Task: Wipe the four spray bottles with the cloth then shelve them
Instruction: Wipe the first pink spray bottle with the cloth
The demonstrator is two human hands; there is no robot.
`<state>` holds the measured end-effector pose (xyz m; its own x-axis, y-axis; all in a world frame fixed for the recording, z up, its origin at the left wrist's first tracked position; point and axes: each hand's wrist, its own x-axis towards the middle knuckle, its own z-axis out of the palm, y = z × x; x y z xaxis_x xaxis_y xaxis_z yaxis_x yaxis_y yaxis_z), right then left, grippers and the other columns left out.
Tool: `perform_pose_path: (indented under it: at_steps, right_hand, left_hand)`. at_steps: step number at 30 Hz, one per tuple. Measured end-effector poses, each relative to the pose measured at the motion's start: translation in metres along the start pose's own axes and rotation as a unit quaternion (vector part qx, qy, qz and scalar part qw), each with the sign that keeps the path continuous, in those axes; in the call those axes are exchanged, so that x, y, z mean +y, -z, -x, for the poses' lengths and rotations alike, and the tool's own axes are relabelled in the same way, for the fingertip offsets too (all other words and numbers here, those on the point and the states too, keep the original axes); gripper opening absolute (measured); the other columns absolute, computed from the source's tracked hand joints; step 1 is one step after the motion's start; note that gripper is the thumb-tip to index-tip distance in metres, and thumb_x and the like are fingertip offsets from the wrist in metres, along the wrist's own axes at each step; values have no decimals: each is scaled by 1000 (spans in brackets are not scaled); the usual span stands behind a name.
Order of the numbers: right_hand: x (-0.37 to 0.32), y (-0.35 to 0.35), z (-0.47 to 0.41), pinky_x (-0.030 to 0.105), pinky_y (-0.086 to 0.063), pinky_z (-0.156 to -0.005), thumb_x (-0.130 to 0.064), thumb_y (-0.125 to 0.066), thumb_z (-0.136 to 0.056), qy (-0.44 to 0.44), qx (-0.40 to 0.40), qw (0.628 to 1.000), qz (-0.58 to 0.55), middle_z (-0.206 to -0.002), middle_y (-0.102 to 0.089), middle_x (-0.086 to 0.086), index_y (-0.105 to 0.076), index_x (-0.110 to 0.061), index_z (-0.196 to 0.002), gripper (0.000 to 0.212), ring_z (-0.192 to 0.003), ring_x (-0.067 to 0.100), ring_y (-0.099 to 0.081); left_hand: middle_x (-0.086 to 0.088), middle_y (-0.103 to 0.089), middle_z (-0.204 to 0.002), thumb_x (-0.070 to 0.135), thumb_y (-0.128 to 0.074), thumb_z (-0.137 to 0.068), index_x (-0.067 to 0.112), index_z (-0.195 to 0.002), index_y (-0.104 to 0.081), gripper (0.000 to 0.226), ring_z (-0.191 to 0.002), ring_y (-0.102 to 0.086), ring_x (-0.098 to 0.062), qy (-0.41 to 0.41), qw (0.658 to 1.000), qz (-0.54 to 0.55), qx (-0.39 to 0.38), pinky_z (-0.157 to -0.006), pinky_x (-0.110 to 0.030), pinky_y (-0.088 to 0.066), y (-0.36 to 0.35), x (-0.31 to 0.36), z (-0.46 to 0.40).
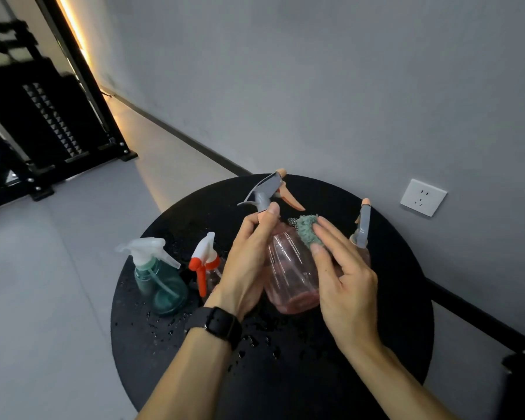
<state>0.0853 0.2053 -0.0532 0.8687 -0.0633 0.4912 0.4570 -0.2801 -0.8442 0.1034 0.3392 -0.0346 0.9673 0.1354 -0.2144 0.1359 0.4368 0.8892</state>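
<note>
Round black table (391, 298) under both hands, wet with droplets; pink bottle (288, 274) held between them looks empty, light, slick thin plastic, best held at neck; left hand (249, 259) grips that neck, right hand (343, 277) presses green cloth (308, 230) flat-fingered; teal bottle (159, 283), red-trigger bottle (205, 262) left of left hand, fourth bottle (362, 234) behind right

No readable text in view.
Spray bottles (291, 268), cloth (308, 230) and wall socket (423, 197) at 2 o'clock: no labels, brands or numbers legible on any.
</note>
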Motion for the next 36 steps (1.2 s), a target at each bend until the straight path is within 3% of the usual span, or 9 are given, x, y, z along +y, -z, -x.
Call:
perform_pose_path:
  at_steps: [3, 9, 13, 17, 22, 24, 27, 30, 36]
  right_hand:
    - [-12, -10, 1, 7, -37, -101, 2, -58, -93, 12, 26, 999, -16, -132, -60, -1, -63, -5, -125, 33, -126, 4, -52]
    - [-36, -19, -2, 5, -42, -93, -5, -57, -95, -46, 33, 992, -109, -129, -58, -18, -59, -19, -126, 34, -121, -7, -52]
    - [-46, -24, 0, 2, -42, -89, -7, -56, -95, -67, 45, 986, -143, -127, -60, -17, -61, -18, -125, 32, -118, -11, -53]
    - [-55, -33, 7, 2, -43, -86, -8, -55, -96, -83, 44, 981, -170, -128, -59, -17, -59, -26, -124, 33, -119, -10, -52]
    - [-56, -37, 8, 12, -49, -90, -14, -55, -97, -103, 23, 977, -183, -130, -61, -16, -61, -36, -121, 33, -120, -3, -55]
    - [-57, -35, 2, 5, -46, -87, -11, -55, -97, -106, 3, 977, -187, -127, -63, -12, -62, -29, -124, 33, -118, 1, -58]
    - [-63, -33, -7, 6, -45, -92, -8, -55, -96, -54, -11, 983, -173, -127, -63, -15, -62, -23, -124, 33, -119, -4, -56]
    - [-66, -37, -14, -2, -28, -99, 2, -57, -93, 74, -30, 996, -51, -132, -59, -4, -64, -6, -123, 32, -125, -2, -50]
    - [-50, -50, -14, 13, -35, -107, -1, -57, -94, 108, -124, 986, 12, -136, -55, -8, -62, -10, -125, 33, -132, -2, -44]
  left_hand:
    - [-17, -68, -122, 60, -63, -87, 8, -116, -63, 59, -111, -66, -33, 41, 997, 51, -42, -103, -54, -48, 9, 8, 8]
    - [-23, -55, -117, 26, -64, -82, -2, -118, -59, 46, -107, -51, -36, 23, 981, 154, -113, -115, -59, -30, 33, 22, 19]
    - [-21, -65, -124, 32, -59, -94, 4, -120, -67, 39, -115, -60, -35, 22, 988, 119, -99, -111, -60, -39, 33, 23, 28]
    - [-11, -75, -100, 44, -48, -100, 9, -107, -73, 44, -88, -73, -24, 19, 998, 38, -55, -88, -45, -57, 28, 25, 37]
    - [-13, -73, -116, 63, -33, -98, 19, -117, -70, 61, -109, -69, -35, 36, 999, 19, -30, -100, -58, -50, 30, 21, 39]
    - [-16, -72, -116, 63, -30, -99, 16, -117, -69, 64, -109, -68, -38, 26, 999, 26, -15, -99, -61, -49, 32, 21, 39]
    - [-24, -68, -118, 65, -26, -98, 12, -116, -68, 70, -98, -66, -41, 18, 1000, 13, 8, -92, -64, -52, 33, 24, 38]
    - [-23, -72, -112, 63, -25, -100, 13, -112, -72, 70, -105, -67, -46, 8, 1000, -4, 28, -92, -60, -54, 32, 24, 36]
    - [-12, -77, -104, 53, -29, -104, 19, -109, -73, 57, -99, -74, -25, -10, 1000, -4, 28, -81, -35, -59, 34, 22, 35]
